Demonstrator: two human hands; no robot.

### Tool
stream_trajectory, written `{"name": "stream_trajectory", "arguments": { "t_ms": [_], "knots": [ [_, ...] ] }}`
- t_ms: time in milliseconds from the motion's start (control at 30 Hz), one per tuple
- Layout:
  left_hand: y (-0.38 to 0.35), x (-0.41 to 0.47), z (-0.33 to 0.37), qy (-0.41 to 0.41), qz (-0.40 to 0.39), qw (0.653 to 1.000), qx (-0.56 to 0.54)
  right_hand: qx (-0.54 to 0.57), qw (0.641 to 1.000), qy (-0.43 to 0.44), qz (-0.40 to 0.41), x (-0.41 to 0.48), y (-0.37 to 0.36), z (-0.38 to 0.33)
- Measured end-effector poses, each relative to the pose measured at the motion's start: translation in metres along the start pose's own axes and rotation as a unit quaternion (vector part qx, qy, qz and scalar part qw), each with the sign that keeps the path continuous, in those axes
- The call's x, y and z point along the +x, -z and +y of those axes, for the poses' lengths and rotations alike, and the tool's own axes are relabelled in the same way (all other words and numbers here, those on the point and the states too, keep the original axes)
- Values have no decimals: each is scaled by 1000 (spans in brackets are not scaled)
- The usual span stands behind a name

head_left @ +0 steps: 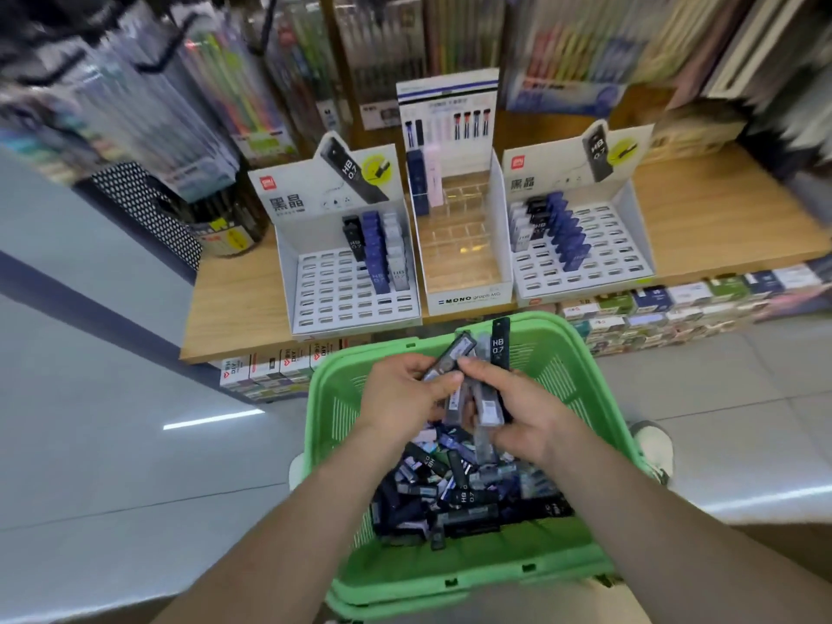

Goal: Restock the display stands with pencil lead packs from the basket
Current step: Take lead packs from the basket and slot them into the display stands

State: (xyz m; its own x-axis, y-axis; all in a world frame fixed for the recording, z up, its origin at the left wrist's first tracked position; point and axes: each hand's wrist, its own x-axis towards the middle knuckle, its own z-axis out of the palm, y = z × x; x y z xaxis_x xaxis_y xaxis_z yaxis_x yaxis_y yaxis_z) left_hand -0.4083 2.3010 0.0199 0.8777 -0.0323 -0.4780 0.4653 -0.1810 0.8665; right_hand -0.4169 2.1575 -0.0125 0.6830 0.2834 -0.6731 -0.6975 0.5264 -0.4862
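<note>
A green plastic basket (pixel 562 353) sits low in front of me, with a heap of dark pencil lead packs (pixel 454 497) in its bottom. Over the basket, my left hand (pixel 400 394) pinches one dark pack (pixel 452 355) that points up and to the right. My right hand (pixel 526 416) grips a fanned bunch of several packs (pixel 490 398), one black one marked HB 0.7 standing upright. On the wooden shelf stand two white slotted display stands, the left stand (pixel 346 286) and the right stand (pixel 581 258), each with a few rows of packs and many bare slots.
Between the two stands is a MONO graph display box (pixel 463 263) with a few items at its back left. A dotted black pen cup (pixel 148 204) stands at the shelf's left end. Boxed stock (pixel 675 308) lines the shelf below. Hanging pen packs fill the wall behind.
</note>
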Motion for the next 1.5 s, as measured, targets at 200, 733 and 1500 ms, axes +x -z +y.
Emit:
{"name": "stream_trajectory", "arguments": {
  "t_ms": [200,733,1500],
  "knots": [
    [7,-22,39,-2,4,998,-65,-23,999,26,0,-23,-28,-18],
    [45,-23,122,-177,-15,978,112,109,990,57,-63,-63,-55,-70],
    [51,23,116,-119,46,991,44,-199,975,94,30,-60,-18,-159]
  ]
}}
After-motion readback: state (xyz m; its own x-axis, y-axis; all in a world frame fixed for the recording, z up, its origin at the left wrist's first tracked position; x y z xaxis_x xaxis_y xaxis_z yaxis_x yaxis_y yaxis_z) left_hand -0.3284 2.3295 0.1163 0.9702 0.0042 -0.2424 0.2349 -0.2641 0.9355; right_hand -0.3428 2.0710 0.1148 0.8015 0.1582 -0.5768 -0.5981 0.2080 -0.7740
